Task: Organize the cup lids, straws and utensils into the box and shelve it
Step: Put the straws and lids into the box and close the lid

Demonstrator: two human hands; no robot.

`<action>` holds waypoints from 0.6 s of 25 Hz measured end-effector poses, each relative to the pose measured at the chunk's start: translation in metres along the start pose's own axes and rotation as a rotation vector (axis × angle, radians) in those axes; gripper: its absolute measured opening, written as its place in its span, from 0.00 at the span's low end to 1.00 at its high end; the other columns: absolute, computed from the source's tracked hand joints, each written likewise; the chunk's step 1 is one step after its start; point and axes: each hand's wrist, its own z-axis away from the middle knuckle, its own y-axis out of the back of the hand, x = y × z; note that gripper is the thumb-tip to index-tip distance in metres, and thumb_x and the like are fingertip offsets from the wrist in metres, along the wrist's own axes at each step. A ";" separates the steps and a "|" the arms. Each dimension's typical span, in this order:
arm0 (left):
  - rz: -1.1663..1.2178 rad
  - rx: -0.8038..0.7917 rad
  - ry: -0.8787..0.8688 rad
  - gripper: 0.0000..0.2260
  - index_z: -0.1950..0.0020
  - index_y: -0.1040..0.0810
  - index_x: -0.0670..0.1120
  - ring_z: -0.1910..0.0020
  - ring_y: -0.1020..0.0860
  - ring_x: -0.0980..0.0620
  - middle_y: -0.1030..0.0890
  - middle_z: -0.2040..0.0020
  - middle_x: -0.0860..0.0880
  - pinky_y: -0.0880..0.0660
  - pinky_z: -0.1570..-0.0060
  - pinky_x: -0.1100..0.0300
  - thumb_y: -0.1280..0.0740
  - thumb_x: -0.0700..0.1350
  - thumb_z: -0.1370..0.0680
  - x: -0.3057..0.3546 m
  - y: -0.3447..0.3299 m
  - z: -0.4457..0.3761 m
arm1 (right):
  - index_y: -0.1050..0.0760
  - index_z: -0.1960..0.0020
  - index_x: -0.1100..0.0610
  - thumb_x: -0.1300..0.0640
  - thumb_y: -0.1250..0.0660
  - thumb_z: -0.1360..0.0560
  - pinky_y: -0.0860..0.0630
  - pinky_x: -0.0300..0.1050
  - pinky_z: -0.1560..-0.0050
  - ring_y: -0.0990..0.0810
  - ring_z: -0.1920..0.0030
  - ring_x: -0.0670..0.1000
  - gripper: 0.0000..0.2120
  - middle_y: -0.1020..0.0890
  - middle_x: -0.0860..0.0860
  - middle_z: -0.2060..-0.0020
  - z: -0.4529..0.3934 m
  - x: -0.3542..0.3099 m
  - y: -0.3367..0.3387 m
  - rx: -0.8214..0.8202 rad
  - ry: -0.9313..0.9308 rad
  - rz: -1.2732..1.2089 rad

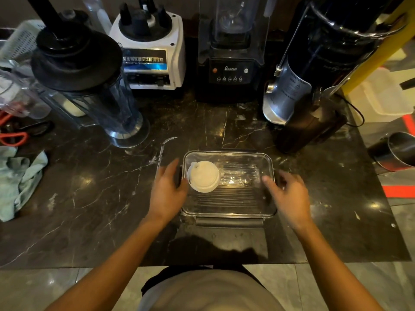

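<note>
A clear rectangular box [228, 152] sits on the dark marble counter in front of me. Inside it, a stack of white cup lids [204, 176] lies at the left, clear-wrapped utensils [240, 173] in the middle, and black straws [224, 198] along the near side. My left hand [167, 191] rests against the box's left end with fingers straight, by a black side latch. My right hand [289, 194] is at the right end, its thumb on the rim and fingers loosely spread. A black front latch [229, 222] lies flipped outward.
Behind the box stand a blender jug [89, 90], a white blender base [150, 52], a black blender [229, 63] and a grinder [314, 70]. A green cloth [20, 180] and red scissors [13, 136] lie left. A steel cup [399, 151] stands off the counter, right.
</note>
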 end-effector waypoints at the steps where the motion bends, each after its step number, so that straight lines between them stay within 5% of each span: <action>1: -0.131 0.008 -0.150 0.21 0.25 0.26 0.51 0.34 0.24 0.53 0.23 0.32 0.50 0.25 0.32 0.49 0.31 0.48 0.18 0.009 0.000 -0.007 | 0.26 0.29 0.53 0.32 0.32 0.25 0.26 0.45 0.39 0.25 0.36 0.55 0.33 0.23 0.52 0.38 0.006 -0.003 -0.001 -0.033 0.086 0.099; 5: -0.448 -0.229 -0.570 0.25 0.21 0.31 0.47 0.21 0.33 0.44 0.30 0.21 0.44 0.36 0.23 0.41 0.35 0.53 0.17 0.058 -0.018 -0.044 | 0.38 0.21 0.49 0.25 0.36 0.31 0.40 0.62 0.25 0.39 0.24 0.58 0.46 0.36 0.56 0.24 0.034 -0.016 -0.006 -0.159 0.478 0.302; 9: -0.678 -0.420 -0.566 0.29 0.16 0.43 0.46 0.16 0.47 0.44 0.41 0.16 0.44 0.51 0.18 0.45 0.42 0.56 0.14 0.074 -0.042 -0.071 | 0.34 0.23 0.56 0.28 0.35 0.29 0.45 0.67 0.23 0.40 0.22 0.58 0.45 0.37 0.55 0.24 0.054 -0.003 -0.009 -0.186 0.607 0.414; 15: -0.689 -0.395 -0.575 0.34 0.16 0.44 0.45 0.16 0.47 0.43 0.41 0.16 0.43 0.53 0.19 0.41 0.42 0.62 0.16 0.068 -0.051 -0.084 | 0.41 0.19 0.56 0.34 0.34 0.26 0.45 0.69 0.23 0.46 0.19 0.58 0.43 0.40 0.59 0.20 0.060 0.012 -0.017 -0.169 0.660 0.487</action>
